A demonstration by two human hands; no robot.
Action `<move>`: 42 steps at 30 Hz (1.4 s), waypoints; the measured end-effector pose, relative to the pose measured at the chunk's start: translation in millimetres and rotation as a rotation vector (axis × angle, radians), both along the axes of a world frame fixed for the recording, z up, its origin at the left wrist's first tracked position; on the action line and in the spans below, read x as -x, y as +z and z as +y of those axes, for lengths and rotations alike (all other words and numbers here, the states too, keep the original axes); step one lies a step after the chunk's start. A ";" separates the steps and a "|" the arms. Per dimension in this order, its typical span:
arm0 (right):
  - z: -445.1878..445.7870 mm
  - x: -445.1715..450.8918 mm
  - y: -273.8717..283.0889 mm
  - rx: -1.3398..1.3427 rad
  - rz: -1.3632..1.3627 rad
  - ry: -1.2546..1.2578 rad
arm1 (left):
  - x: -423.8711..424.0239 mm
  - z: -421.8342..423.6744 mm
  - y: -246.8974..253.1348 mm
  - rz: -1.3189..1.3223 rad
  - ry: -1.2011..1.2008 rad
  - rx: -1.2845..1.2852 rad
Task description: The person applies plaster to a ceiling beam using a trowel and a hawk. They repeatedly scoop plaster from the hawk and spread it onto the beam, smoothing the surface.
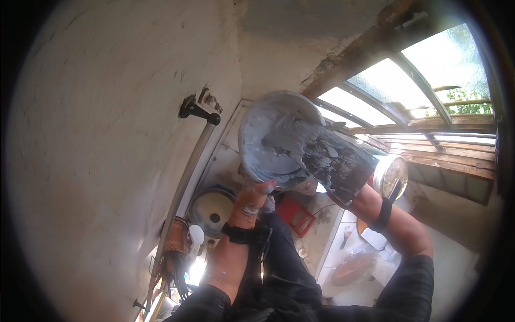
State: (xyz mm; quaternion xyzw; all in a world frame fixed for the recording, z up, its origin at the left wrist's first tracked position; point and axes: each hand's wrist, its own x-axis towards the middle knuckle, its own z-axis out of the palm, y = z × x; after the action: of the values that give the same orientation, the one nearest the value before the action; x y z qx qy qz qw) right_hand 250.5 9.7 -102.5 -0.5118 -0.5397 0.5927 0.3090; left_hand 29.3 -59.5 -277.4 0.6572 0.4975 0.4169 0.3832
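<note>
My left hand (250,197) grips the near rim of a round tub (247,137) from below, its thumb over the edge. Wet grey-white filler coats the tub's inside, and the tub is tilted towards me. My right hand (359,198) holds a broad rectangular metal plastering blade (342,161); its fingers are mostly hidden behind the plate. The blade's far end lies over the tub's opening, under a thick smear of filler (289,137). Dried and wet patches mark the rest of the plate. Filler also sticks to my left thumb and wrist.
A wall rail (189,173) runs along the left wall, with an orange utensil basket (177,235) hanging low. Below are a round lid (213,211) with a dark knob and a red plastic object (295,215). A paint bucket (394,175) stands right, under the barred window (378,92).
</note>
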 end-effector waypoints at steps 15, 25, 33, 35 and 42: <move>20.1 -27.2 7.7 -0.861 -1.125 0.216 | -23.3 59.4 -5.7 -0.048 -0.008 -0.155; 106.5 -119.8 43.6 -0.281 -0.198 -0.107 | -45.4 106.0 36.1 -1.199 0.314 0.929; 69.6 -151.7 52.8 -0.270 -0.088 -0.120 | -37.8 96.4 48.6 -0.987 0.269 0.902; 69.9 -130.3 54.9 -0.415 -0.241 -0.052 | -36.5 85.9 39.5 -0.950 0.225 0.798; 111.4 -77.2 26.6 -0.655 -0.701 0.054 | -23.5 61.6 22.5 -1.117 0.435 0.996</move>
State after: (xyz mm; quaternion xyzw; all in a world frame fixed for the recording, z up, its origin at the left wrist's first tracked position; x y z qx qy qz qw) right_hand 327.7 121.2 -75.9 -0.5421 -0.7829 0.1911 0.2379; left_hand 52.9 2.2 -255.0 -0.0122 0.4770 0.4795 0.7365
